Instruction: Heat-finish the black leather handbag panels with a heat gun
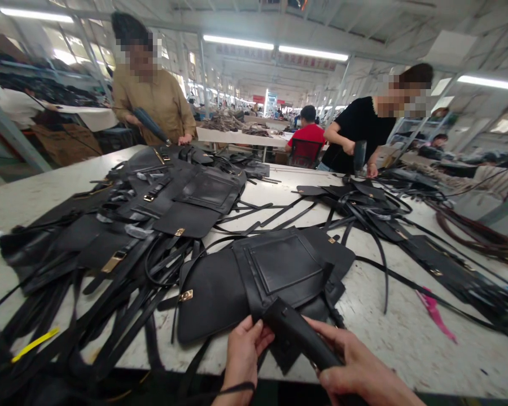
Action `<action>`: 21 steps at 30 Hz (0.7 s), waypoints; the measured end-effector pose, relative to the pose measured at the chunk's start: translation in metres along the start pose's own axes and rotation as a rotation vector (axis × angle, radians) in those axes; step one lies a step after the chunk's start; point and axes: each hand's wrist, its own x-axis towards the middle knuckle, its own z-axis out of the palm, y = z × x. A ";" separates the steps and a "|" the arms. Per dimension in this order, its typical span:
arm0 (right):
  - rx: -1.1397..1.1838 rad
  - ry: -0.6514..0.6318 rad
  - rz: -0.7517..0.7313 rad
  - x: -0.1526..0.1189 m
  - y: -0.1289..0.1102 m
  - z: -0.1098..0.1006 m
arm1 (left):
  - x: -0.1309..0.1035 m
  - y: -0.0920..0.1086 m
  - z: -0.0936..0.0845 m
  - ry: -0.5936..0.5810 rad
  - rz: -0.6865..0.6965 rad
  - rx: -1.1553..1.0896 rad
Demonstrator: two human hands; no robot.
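A black leather bag piece (220,282) lies flat on the table in front of me, with a stitched pocket panel (285,259) and gold-coloured clasps at its flaps. My left hand (245,349) pinches the near edge of this piece between thumb and fingers. My right hand (349,358) is wrapped round a black gun-shaped hand tool (300,332). The tool's wide front end is over the near edge of the leather, close to my left fingertips. Whether it touches the leather I cannot tell. A dark leather corner hangs below the tool.
Black bags and straps (131,214) are heaped on the left of the white table (410,332); more straps (372,214) lie at right. A yellow strip (36,344) and a pink strip (436,316) lie there too. Two co-workers (152,107) (362,124) stand across, holding similar tools.
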 end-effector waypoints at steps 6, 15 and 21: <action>0.040 -0.040 -0.020 0.030 -0.009 0.003 | 0.002 -0.004 0.004 0.071 0.065 0.059; 0.132 -0.226 0.123 0.027 -0.022 -0.021 | -0.002 -0.003 -0.005 -0.051 0.055 0.082; -0.003 -0.099 -0.093 0.063 -0.027 0.004 | -0.001 0.000 -0.013 -0.031 0.037 0.114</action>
